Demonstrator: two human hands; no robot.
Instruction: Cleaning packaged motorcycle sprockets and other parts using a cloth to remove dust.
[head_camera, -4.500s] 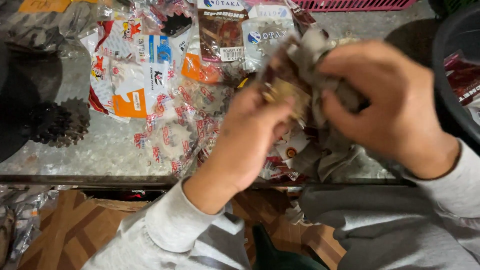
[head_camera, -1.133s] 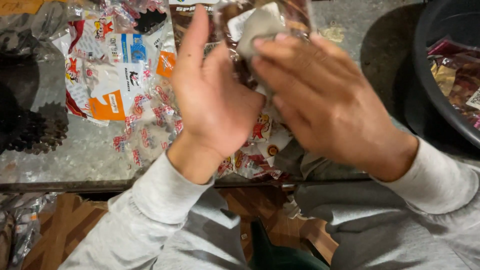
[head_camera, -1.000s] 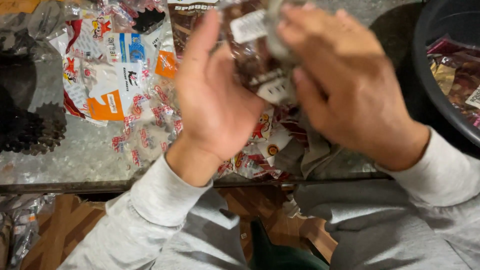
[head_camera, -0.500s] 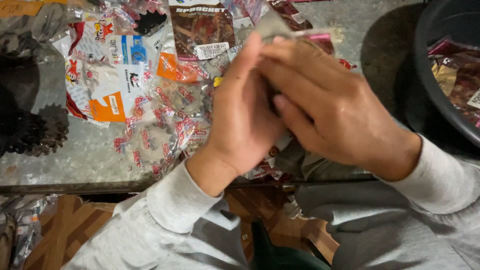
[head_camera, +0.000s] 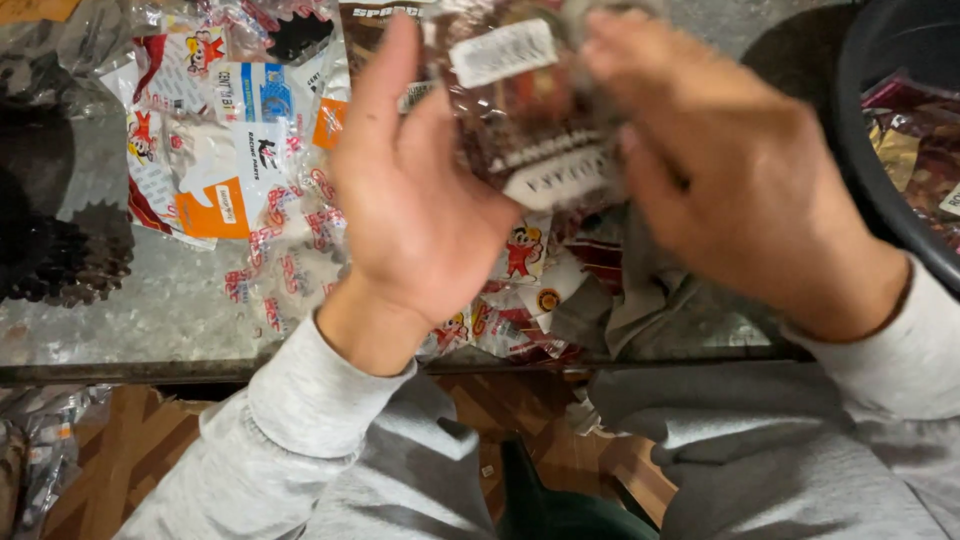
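At the far left of the glass table (head_camera: 150, 320) we see a stack of dark toothed sprockets (head_camera: 65, 262) lying flat, with a dull clear bag just above them. Beside them, toward the middle, lies a loose heap of wrappers (head_camera: 225, 170), white, orange, blue and red, some with small cartoon figures, overlapping one another on the glass. Over that heap we hold our left hand (head_camera: 415, 215), fingers stretched up and held fairly wide, palm turned toward the right and pressed against the side of a clear plastic packet (head_camera: 525, 110) with brown and red print and white labels. The packet is up off the table, near the top of the view, caught between our two hands. Our right hand (head_camera: 745, 190) closes over its right side, fingers curled around it; the hand is blurred, so we cannot tell how firmly it grips. Below the packet a grey cloth (head_camera: 640, 305) and more red wrappers lie at the table's near edge. At the far right stands a black tub (head_camera: 880, 190), its rim just beside our right wrist, with dark red and gold packets inside. Both our sleeves are light grey.
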